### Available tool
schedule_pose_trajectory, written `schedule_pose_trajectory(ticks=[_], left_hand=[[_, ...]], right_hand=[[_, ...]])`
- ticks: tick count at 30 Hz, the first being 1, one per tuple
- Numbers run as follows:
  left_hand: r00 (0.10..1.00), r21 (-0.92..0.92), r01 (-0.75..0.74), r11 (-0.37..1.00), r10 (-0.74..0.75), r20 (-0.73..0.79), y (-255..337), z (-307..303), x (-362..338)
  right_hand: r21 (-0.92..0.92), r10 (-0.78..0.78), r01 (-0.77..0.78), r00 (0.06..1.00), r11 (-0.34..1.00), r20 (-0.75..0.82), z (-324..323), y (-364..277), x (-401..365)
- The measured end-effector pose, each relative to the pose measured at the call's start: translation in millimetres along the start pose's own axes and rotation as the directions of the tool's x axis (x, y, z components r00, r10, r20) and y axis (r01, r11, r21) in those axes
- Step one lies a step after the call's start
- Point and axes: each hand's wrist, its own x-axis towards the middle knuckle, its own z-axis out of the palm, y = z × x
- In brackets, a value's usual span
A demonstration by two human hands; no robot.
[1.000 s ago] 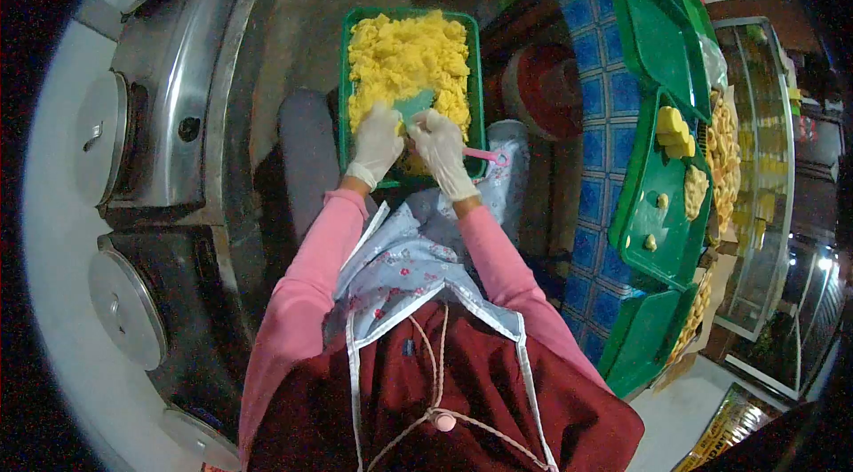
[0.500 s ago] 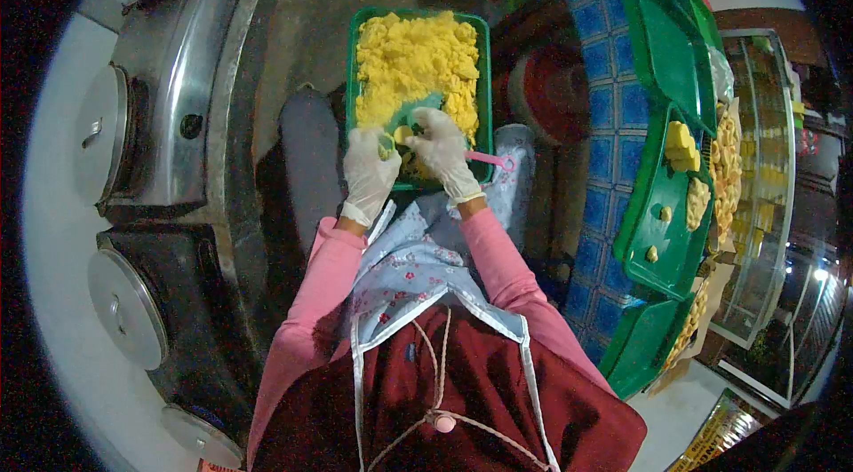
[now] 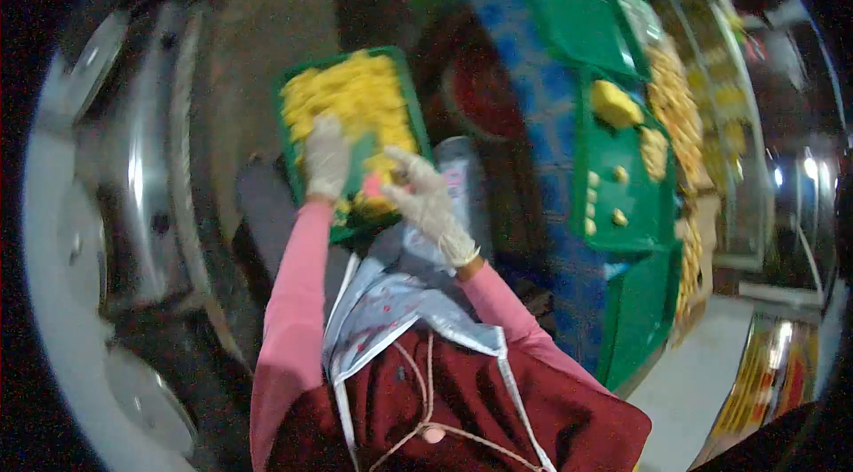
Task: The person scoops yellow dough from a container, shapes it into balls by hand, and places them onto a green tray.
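A green tray (image 3: 289, 139) full of crumbly yellow dough (image 3: 346, 90) rests in front of my lap. My gloved left hand (image 3: 327, 159) lies over the dough on the tray's left side. Its fingers are smeared by motion, so any held thing cannot be made out. Over the tray's right edge, my gloved right hand (image 3: 426, 201) has its thumb and fingers apart, with nothing visible gripped. A pink piece (image 3: 371, 185), blurred, lies in the near part of the tray between both hands. Some green tray bottom shows there.
On the right, a blue-tiled ledge (image 3: 551, 161) carries green trays. One tray (image 3: 631, 223) holds a yellow dough block (image 3: 615, 105) and several small pieces. Shaped yellow pieces (image 3: 673, 112) lie beyond, by a glass case (image 3: 711, 63). Metal stove-like units (image 3: 142, 170) with round lids stand left.
The view has turned and blurred. My hands have moved apart, the left onto the dough, the right to the tray's right edge. Small pieces now show in a row in the side tray.
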Motion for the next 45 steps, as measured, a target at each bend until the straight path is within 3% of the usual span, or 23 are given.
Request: schedule_pose_trajectory(ticks=[1, 2, 4, 5, 6, 8, 10, 11, 14, 16, 20, 23, 26, 30, 32, 34, 36, 37, 38, 40, 41, 43, 45], left_hand=[[0.987, 0.050, -0.104, 0.993, 0.097, 0.124, -3.6, -7.8, -3.2], [0.886, -0.035, 0.015, 0.999, 0.003, 0.463, 6.5, -33.4, 13.6], [0.964, -0.208, 0.075, 0.975, -0.017, 0.266, -11.9, 36.7, -19.6], [0.890, -0.232, 0.157, 0.960, -0.036, 0.455, -3.9, 8.3, -6.6], [0.920, -0.242, 0.094, 0.966, 0.008, 0.391, -2.8, 16.3, -15.8], [0.963, -0.238, -0.015, 0.971, 0.078, 0.257, -11.2, 44.1, -39.5], [0.932, -0.277, 0.067, 0.958, 0.039, 0.361, -6.2, 22.9, -37.0], [0.909, -0.291, 0.114, 0.950, 0.018, 0.416, -0.6, 10.9, -34.3], [0.880, -0.376, 0.214, 0.902, -0.012, 0.474, 3.2, -5.5, -31.2], [0.926, -0.374, 0.151, 0.915, 0.001, 0.377, 5.5, -7.9, -39.2], [0.955, -0.565, 0.229, 0.793, -0.070, 0.289, 14.5, -37.8, -46.9], [0.985, -0.261, -0.133, 0.956, 0.157, 0.075, 14.8, -18.0, -71.3], [0.927, 0.004, -0.038, 0.999, 0.033, 0.375, 32.6, -42.0, -65.0], [0.913, -0.141, 0.016, 0.990, 0.043, 0.406, 34.4, -57.2, -44.8], [0.937, -0.075, -0.070, 0.995, 0.091, 0.338, 29.1, -36.0, -48.1], [0.971, -0.066, -0.219, 0.973, 0.211, -0.109, 17.2, -21.6, -54.4], [0.988, -0.461, 0.132, 0.878, -0.154, -0.011, 9.6, -19.1, -53.2], [0.948, -0.628, 0.288, 0.723, -0.310, 0.077, 9.4, -19.0, -53.1], [0.906, -0.630, 0.410, 0.660, -0.372, 0.200, 7.7, -22.7, -51.3], [0.779, -0.601, 0.625, 0.499, -0.456, 0.431, 9.4, -33.6, -37.4], [0.801, -0.503, 0.589, 0.632, -0.375, 0.467, 10.0, -36.0, -30.7], [0.856, -0.470, 0.517, 0.715, -0.429, 0.288, 13.9, -16.1, -33.3], [0.873, -0.427, 0.485, 0.763, -0.451, 0.187, 16.6, -1.3, -37.0]], right_hand=[[0.100, 0.100, -0.101, 0.995, 0.990, 0.022, -17.0, -13.0, -8.4], [0.203, 0.197, -0.203, 0.979, 0.958, 0.053, -33.5, -32.2, -15.6], [0.195, 0.164, -0.162, 0.986, 0.967, 0.006, -77.4, -79.4, -30.6], [0.330, 0.169, -0.158, 0.986, 0.931, -0.006, -93.5, -91.6, -41.9], [0.441, 0.152, -0.128, 0.988, 0.888, -0.019, -113.4, -108.9, -50.2], [0.290, 0.239, -0.206, 0.967, 0.935, -0.085, -161.0, -152.9, -66.6], [-0.069, 0.126, -0.148, 0.960, 0.987, -0.251, -208.7, -165.8, -70.0], [-0.044, 0.181, -0.204, 0.932, 0.978, -0.313, -232.6, -166.8, -65.5], [-0.351, 0.089, -0.271, 0.885, 0.896, -0.457, -313.1, -107.4, -34.2], [-0.411, 0.112, -0.361, 0.849, 0.837, -0.516, -359.1, -53.7, -8.8], [-0.270, 0.095, -0.291, 0.822, 0.918, -0.562, -385.1, -1.3, 16.0], [-0.002, 0.130, -0.161, 0.804, 0.987, -0.580, -389.0, 12.2, 15.6], [-0.084, 0.061, -0.140, 0.794, 0.987, -0.605, -394.3, -3.9, -9.2], [-0.181, 0.024, -0.172, 0.785, 0.968, -0.619, -286.9, -138.6, -52.1], [-0.066, 0.022, -0.061, 0.875, 0.996, -0.484, -225.7, -162.6, -74.2], [0.025, -0.254, 0.259, 0.959, 0.966, -0.124, -162.1, -135.6, -78.9], [-0.355, -0.054, 0.095, 0.991, 0.930, 0.122, -105.4, -116.9, -66.6], [-0.472, -0.184, 0.218, 0.976, 0.854, 0.118, -77.8, -71.9, -56.3], [-0.585, -0.309, 0.321, 0.943, 0.745, 0.125, -51.5, -21.0, -40.4], [-0.842, -0.065, 0.243, 0.968, 0.482, 0.242, -25.2, 19.4, -16.2], [-0.848, -0.113, 0.292, 0.956, 0.442, 0.270, -21.4, 33.9, -12.4], [-0.856, -0.206, 0.379, 0.923, 0.352, 0.324, -17.6, 49.0, -2.6], [-0.818, -0.114, 0.359, 0.931, 0.449, 0.346, -20.9, 55.9, 3.9]])
